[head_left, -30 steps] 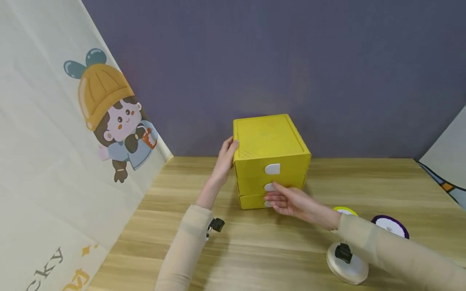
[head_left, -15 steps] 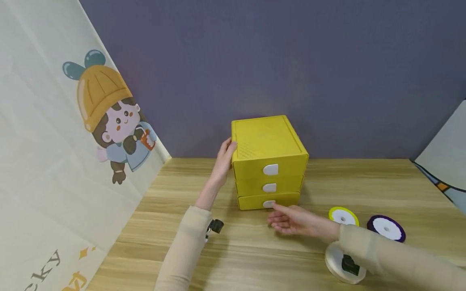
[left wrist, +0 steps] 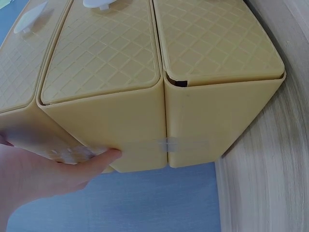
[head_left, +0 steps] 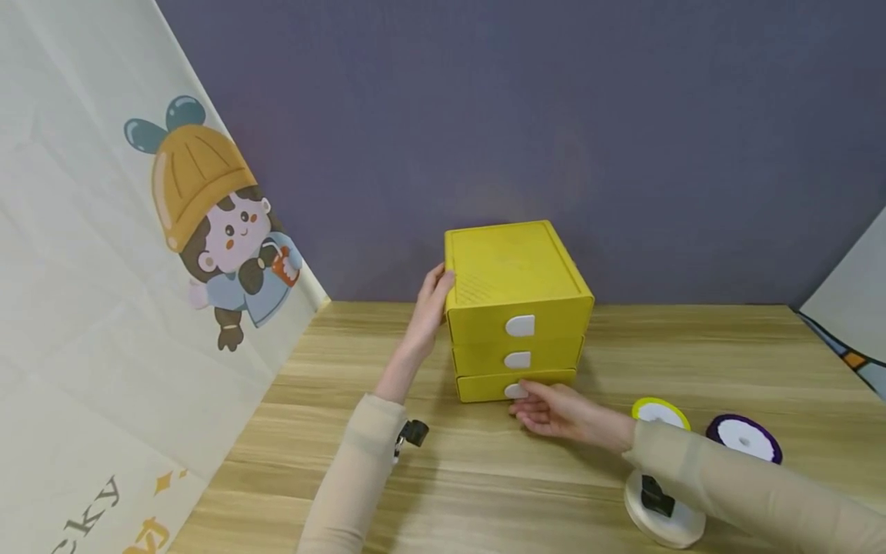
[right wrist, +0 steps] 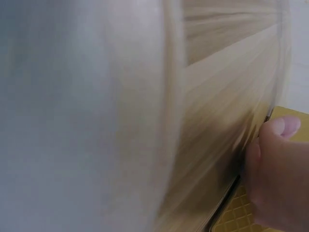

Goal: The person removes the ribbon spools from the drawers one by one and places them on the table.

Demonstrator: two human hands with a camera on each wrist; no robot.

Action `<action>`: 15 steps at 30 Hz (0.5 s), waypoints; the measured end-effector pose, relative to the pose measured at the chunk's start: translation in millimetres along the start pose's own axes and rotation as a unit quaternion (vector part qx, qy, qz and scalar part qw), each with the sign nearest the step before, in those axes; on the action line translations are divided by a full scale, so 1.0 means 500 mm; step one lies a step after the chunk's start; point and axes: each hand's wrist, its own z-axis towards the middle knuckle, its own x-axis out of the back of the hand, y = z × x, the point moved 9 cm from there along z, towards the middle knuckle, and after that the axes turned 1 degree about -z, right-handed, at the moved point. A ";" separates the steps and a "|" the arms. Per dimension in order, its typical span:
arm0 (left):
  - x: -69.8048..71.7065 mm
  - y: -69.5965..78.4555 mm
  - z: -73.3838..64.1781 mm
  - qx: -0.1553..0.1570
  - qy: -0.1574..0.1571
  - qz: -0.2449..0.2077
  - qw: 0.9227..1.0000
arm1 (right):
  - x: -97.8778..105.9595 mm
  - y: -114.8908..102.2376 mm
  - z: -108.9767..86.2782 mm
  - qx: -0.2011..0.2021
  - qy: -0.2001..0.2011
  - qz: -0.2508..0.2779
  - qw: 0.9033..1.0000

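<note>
A yellow cabinet [head_left: 512,265] of three stacked drawers stands on the table, each drawer front bearing a white handle. Against the cabinet's left side rests my left hand [head_left: 425,312]; in the left wrist view one extended finger [left wrist: 104,162] lies along that side wall. My right hand [head_left: 564,412] is at the bottom drawer [head_left: 481,387], its thumb on the white handle [head_left: 514,391] and its other fingers curled below. Part of that handle is hidden by the thumb. A small dark gap shows at one corner of the bottom drawer front [left wrist: 227,53].
Right of the cabinet lie a yellow-rimmed spool [head_left: 660,413] and a purple-rimmed spool [head_left: 744,440]. A cream-coloured spool [head_left: 667,531] sits nearer, partly under my right sleeve. A dark wall [head_left: 692,154] rises behind the table [head_left: 471,492], and a printed cloth [head_left: 69,269] hangs at the left.
My right hand has gone down from the middle drawer's handle to the bottom drawer's handle, its fingers dropping below it. My left hand has stayed on the cabinet's side.
</note>
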 end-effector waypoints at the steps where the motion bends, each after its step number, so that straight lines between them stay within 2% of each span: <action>1: -0.001 0.000 0.000 -0.001 0.001 -0.001 1.000 | -0.001 -0.002 -0.001 0.001 0.000 0.003 1.000; 6: -0.002 0.000 0.000 -0.003 0.005 -0.005 1.000 | -0.005 -0.002 -0.004 -0.003 -0.002 0.012 1.000; 15: 0.000 0.001 0.001 0.001 0.007 -0.001 1.000 | -0.020 0.013 -0.023 -0.016 -0.029 0.021 0.999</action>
